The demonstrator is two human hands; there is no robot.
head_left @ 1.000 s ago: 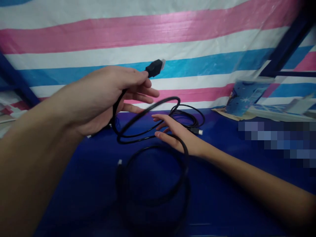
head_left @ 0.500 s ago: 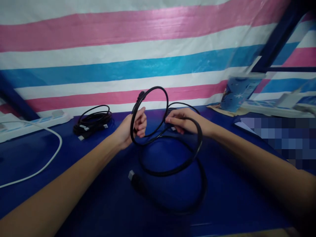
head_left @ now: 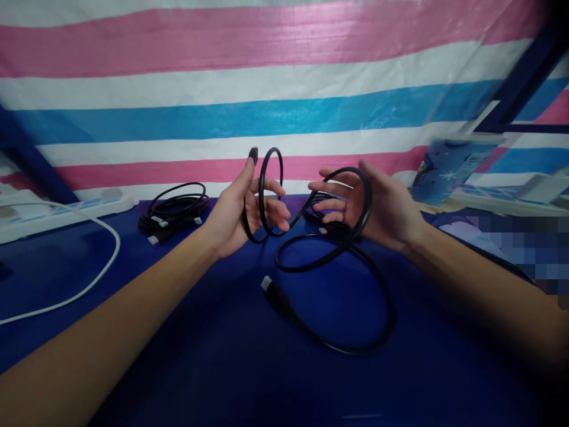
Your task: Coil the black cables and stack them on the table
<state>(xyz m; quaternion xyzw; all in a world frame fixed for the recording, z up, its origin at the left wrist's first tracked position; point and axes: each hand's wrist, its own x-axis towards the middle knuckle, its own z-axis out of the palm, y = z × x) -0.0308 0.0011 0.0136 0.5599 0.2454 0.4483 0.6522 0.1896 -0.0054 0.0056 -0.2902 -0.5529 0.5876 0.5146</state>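
Left hand [head_left: 235, 216] pinches the black cable [head_left: 329, 260] near its plug [head_left: 253, 155]; right hand [head_left: 383, 204] is spread.
The cable, glossy, makes loose loops between and below them, over the blue table [head_left: 213, 356].

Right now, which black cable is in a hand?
The middle cable, loosely looped, its upper plug held in the left hand. The left coil and the coil behind the right hand lie bundled on the table.

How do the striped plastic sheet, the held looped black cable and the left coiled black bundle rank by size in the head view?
Striped plastic sheet
Held looped black cable, though nearer
Left coiled black bundle
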